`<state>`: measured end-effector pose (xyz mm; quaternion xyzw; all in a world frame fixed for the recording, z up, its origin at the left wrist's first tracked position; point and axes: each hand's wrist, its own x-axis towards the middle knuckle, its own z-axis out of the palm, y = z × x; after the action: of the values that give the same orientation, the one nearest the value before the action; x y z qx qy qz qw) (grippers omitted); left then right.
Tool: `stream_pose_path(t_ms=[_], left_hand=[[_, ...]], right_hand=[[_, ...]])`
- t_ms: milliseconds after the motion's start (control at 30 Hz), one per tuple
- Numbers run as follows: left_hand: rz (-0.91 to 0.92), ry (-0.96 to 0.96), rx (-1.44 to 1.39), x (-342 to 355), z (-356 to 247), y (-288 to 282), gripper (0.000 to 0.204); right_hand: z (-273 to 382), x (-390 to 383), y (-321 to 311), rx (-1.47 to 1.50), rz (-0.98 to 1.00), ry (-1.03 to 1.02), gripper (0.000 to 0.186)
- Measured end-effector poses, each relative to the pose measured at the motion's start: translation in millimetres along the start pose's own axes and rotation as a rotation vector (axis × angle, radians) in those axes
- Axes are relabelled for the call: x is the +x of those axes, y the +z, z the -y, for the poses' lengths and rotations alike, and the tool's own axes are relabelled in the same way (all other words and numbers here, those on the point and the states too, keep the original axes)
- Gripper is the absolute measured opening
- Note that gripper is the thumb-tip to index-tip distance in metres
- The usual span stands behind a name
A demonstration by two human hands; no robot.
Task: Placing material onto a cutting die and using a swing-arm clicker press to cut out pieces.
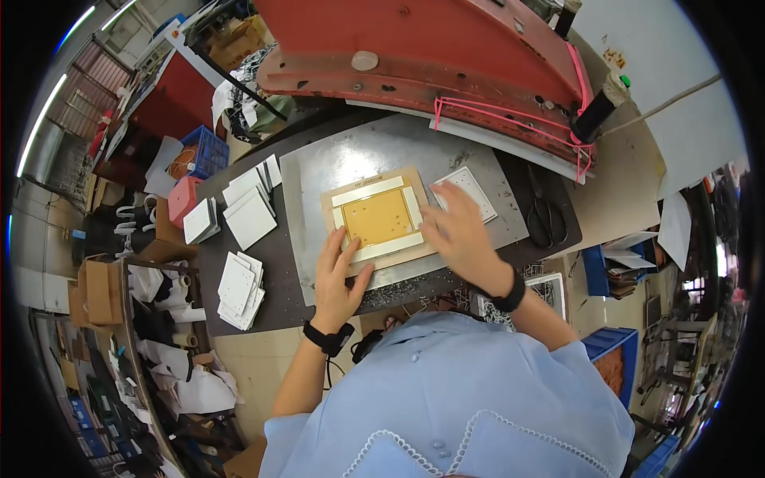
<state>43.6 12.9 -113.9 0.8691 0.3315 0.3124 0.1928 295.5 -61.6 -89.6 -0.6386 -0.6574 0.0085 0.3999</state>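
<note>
A flat wooden board lies on a grey metal plate. Pale strips frame the yellow panel in its middle, which has small holes. My left hand rests at the board's near left corner, fingers stretched out and apart. Over the board's right edge is my right hand, slightly blurred, with its fingers spread and nothing visible in them. Just beyond those fingers lies a white sheet with small holes; the hand partly covers it.
A red machine with pink cord overhangs the far side. Stacks of white pieces and perforated white pieces sit on the dark table at left. Black-handled scissors lie at right. Small scraps litter the near edge.
</note>
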Motion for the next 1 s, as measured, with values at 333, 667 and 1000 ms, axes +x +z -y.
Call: stream_pose_path(t_ms=[333, 667, 1000], left_hand=[[-0.045, -0.072, -0.071, -4.1, -1.0, 5.0, 0.051], [-0.042, -0.046, -0.061, -6.4, -0.2, 6.1, 0.048], [0.043, -0.261, -0.547, 19.0, -38.3, -26.5, 0.039]], right_hand=[[-21.5, -12.8, 5.1, -0.195, -0.093, 0.141, 0.044], [-49.3, -24.3, -11.0, -0.192, -0.104, 0.463, 0.050], [-5.1, -17.9, -63.6, 0.492, -0.075, 0.515, 0.023]])
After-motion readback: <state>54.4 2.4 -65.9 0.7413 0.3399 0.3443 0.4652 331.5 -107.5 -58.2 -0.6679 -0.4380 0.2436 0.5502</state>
